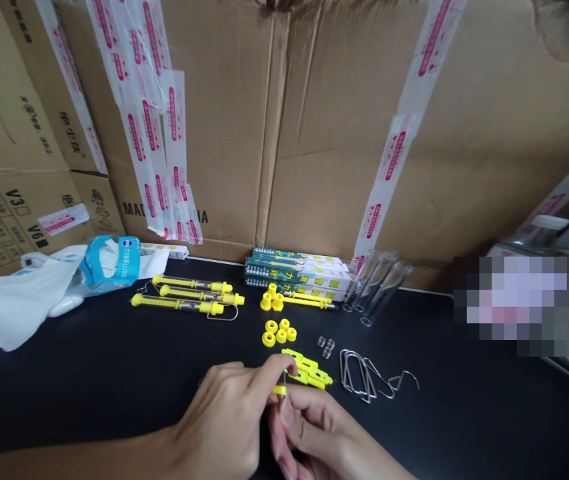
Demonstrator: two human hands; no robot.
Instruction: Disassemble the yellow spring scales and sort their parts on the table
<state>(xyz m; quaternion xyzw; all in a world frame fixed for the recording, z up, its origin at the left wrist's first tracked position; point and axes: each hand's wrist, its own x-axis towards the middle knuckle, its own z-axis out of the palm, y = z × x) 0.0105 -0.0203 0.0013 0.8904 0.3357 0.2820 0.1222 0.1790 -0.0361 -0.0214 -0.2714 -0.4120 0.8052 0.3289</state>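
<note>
At the front of the black table, my left hand (227,407) and my right hand (317,427) meet, both closed around a small yellow piece with a metal part (280,391). My fingers hide most of it, and a thin wire rises from its top. Just behind my fingertips lie several flat yellow plastic strips (309,368). Farther back are yellow rings (269,339) and yellow caps (266,302). Small clear rings (331,345) and bent metal hooks (359,373) lie to the right.
Whole yellow spring scales (184,303) lie at the back left, by a blue-and-white plastic package (109,263). Stacked small boxes (294,273), yellow rods (309,301) and clear tubes (384,293) are at the back. A cardboard wall (334,153) closes off the far side.
</note>
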